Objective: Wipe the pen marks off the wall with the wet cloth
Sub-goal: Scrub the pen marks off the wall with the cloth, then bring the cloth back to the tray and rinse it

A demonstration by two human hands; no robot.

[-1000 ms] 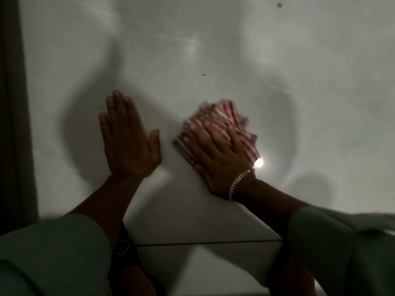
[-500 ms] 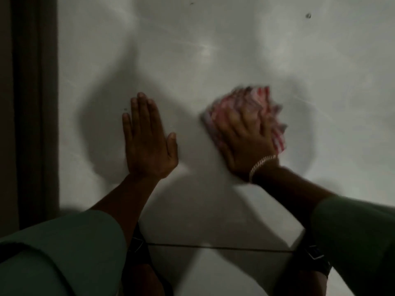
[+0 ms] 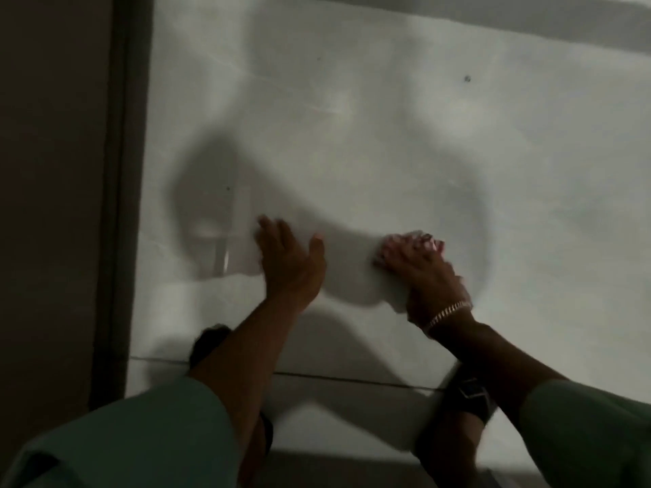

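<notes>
- my right hand (image 3: 424, 272) presses the wet cloth (image 3: 410, 243) flat against the wall (image 3: 387, 142), fingers spread over the bundle and clamping it to the surface.
- cloth is red and white, bunched up; only its upper edge shows past my fingertips, the rest sits under the palm. motion blur smears the pattern.
- cloth is low on the wall, right of centre in view, above the dark seam line (image 3: 352, 377) that runs across the bottom of the wall.
- my left hand (image 3: 290, 262) is open, holding nothing, fingers together and thumb stuck out to the right. it's at the wall, left of the cloth and clear of it; blur keeps me from telling how firmly it touches.
- bracelet (image 3: 447, 313) on the right wrist, thin chain, light metal.
- both forearms bare, green sleeves (image 3: 148, 434) pushed up near the elbows at the bottom corners.
- wall is pale and glossy, with soft glare patches and the shadows of my arms across it.
- a few small dark specks on the wall: one upper right (image 3: 467, 78), one left of my left hand (image 3: 228, 188). can't tell if they're pen marks.
- dark door frame (image 3: 116, 206) runs vertically down the left edge of the wall.
- lighting is dim, detail is poor.
</notes>
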